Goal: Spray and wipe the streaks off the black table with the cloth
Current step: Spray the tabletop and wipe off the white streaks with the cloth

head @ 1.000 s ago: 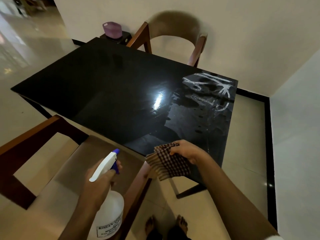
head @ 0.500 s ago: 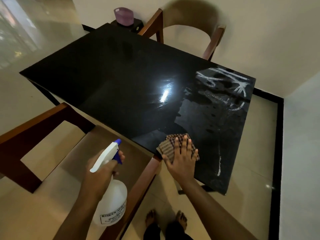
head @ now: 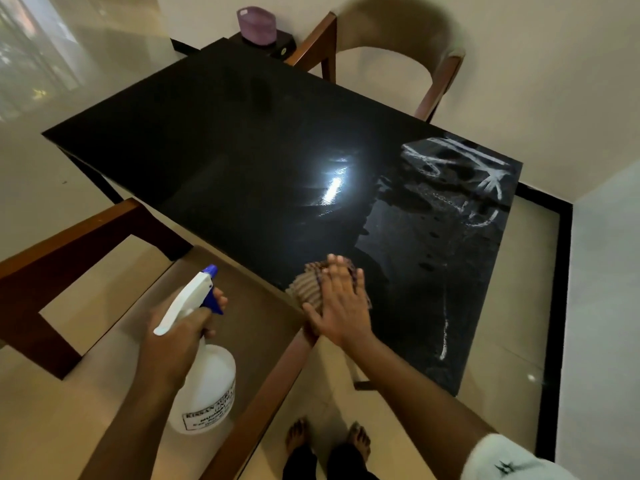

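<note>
1. Black and glossy, the tabletop (head: 242,161) carries white streaks (head: 460,174) at its far right corner, and a thin one (head: 444,336) near the right edge.
2. My right hand (head: 341,308) lies flat, fingers spread, pressing the checked cloth (head: 310,284) onto the near edge; most of the cloth is hidden beneath my palm.
3. My left hand (head: 176,341) is wrapped around the neck of the white spray bottle (head: 204,386), held over the chair seat (head: 104,341); its label is too blurred to read.
4. A second chair (head: 446,74) stands by the far side, and a purple container (head: 257,24) sits beyond the far corner.
5. Pale floor tiles (head: 519,265) with a dark border surround everything.
</note>
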Tool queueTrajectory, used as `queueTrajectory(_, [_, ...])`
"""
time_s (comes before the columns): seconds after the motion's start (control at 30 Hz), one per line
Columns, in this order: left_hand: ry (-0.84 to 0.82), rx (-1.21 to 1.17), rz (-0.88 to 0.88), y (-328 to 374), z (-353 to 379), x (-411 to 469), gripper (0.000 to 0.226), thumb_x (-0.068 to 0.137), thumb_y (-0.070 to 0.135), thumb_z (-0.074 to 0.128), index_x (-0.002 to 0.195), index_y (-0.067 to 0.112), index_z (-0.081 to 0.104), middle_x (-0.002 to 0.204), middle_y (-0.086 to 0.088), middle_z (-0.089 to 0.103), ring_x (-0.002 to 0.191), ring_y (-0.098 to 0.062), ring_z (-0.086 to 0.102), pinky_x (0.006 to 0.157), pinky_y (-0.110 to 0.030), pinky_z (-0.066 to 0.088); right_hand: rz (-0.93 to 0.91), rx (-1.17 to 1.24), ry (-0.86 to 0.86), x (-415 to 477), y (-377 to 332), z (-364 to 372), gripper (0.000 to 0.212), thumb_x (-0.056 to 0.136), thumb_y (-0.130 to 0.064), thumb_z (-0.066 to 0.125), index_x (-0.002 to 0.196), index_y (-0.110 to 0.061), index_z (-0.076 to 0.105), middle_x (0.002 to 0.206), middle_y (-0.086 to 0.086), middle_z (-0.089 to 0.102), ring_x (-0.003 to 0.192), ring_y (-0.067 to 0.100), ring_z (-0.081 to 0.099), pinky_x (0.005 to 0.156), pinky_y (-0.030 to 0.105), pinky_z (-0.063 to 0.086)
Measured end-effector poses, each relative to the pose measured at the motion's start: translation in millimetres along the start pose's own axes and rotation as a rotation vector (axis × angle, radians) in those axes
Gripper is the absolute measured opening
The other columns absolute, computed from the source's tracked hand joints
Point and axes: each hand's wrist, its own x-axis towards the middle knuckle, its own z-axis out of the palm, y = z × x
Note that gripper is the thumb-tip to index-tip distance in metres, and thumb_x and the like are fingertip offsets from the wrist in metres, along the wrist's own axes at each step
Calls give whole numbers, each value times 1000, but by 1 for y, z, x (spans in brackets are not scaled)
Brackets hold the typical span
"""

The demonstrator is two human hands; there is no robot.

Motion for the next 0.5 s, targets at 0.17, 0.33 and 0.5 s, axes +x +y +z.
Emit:
queueTrajectory(0.17, [-9, -33, -6, 1, 2, 1, 36, 80, 8, 59, 115, 5, 62, 100, -12, 68, 90, -28, 64, 63, -31, 50, 242, 113, 66, -35, 70, 3, 83, 89, -67, 23, 152, -12, 21, 161, 12, 8, 148, 29, 0, 117, 56, 7])
queueTrajectory(0.33, [-18, -49, -9, 6, 4, 0, 32, 85, -2, 56, 116, 6, 61, 101, -12, 68, 92, -26, 64, 65, -30, 50, 258, 153, 20, -7, 17, 6, 76, 90, -64, 22, 153, -29, 1, 162, 7, -5, 146, 35, -11, 115, 63, 3])
queueTrajectory(0.5, [-11, -82, -13, 14, 4, -2, 37, 78, 8, 57, 114, 9, 61, 98, -9, 68, 92, -28, 63, 70, -36, 51, -62, 154, -81, 30, -65, 4, 70, 95, -57, 36, 153, -34, 4, 162, 0, -4, 145, 32, -18, 113, 65, -5])
